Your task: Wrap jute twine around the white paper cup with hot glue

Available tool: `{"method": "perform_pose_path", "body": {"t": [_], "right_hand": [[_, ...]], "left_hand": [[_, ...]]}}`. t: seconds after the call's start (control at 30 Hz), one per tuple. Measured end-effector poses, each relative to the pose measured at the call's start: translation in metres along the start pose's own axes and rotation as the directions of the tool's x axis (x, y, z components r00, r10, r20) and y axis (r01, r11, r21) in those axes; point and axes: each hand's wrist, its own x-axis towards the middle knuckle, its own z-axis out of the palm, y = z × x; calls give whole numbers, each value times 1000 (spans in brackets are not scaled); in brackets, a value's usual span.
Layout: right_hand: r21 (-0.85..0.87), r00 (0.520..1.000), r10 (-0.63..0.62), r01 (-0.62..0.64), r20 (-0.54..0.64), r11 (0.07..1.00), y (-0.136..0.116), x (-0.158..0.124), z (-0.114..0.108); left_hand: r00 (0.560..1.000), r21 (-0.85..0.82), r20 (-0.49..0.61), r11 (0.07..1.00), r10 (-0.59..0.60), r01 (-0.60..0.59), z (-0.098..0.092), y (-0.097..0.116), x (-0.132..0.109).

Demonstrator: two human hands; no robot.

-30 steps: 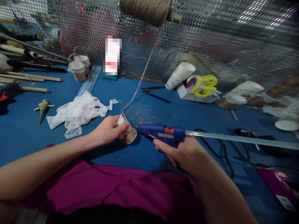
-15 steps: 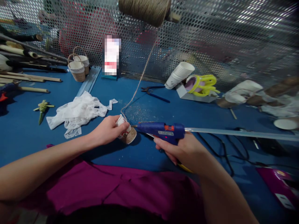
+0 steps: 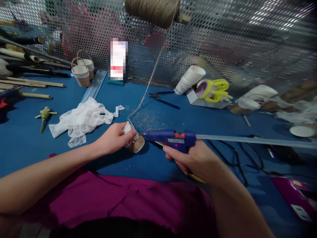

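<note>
My left hand [image 3: 119,138] is closed around a small paper cup [image 3: 135,142], tilted on its side, with brown twine wound round its lower part. In my right hand [image 3: 189,158] is a blue glue gun [image 3: 170,137], its small red light lit and a long clear glue stick [image 3: 235,138] sticking out of its back. The nozzle points at the cup and seems to touch it near my left thumb. A strand of twine [image 3: 152,74] runs from the cup up to a big spool [image 3: 153,11] above. Under the glue gun, something with a yellow handle is partly hidden.
White lace [image 3: 86,120] lies left of the cup. Behind it stand two twine-wrapped cups with handles [image 3: 81,76]. Pliers [image 3: 164,99], stacked paper cups [image 3: 190,79] and yellow-handled scissors [image 3: 214,91] are farther back, before a perforated metal screen [image 3: 223,39]. Black cables [image 3: 235,155] lie right.
Almost nothing differs. Both hands, the cup and the glue gun keep nearly the same place; the view shifts very slightly.
</note>
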Motion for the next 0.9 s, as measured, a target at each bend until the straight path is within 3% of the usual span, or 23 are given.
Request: {"method": "perform_pose_path", "body": {"t": [0.23, 0.53, 0.77, 0.9], "right_hand": [[-25, 995, 95, -95, 21, 995, -1, -7, 0], [14, 1000, -5, 5, 14, 1000, -3, -1, 0], [-15, 993, 115, -115, 7, 993, -5, -7, 0], [-89, 1000, 17, -18, -8, 996, -3, -12, 2]], "left_hand": [[1000, 8, 2, 1000, 1, -1, 1, -2, 1], [1000, 39, -4, 999, -2, 3, 0, 1, 0], [1000, 17, -9, 1000, 6, -6, 1, -2, 1], [1000, 28, -18, 1000, -9, 9, 0, -1, 2]]}}
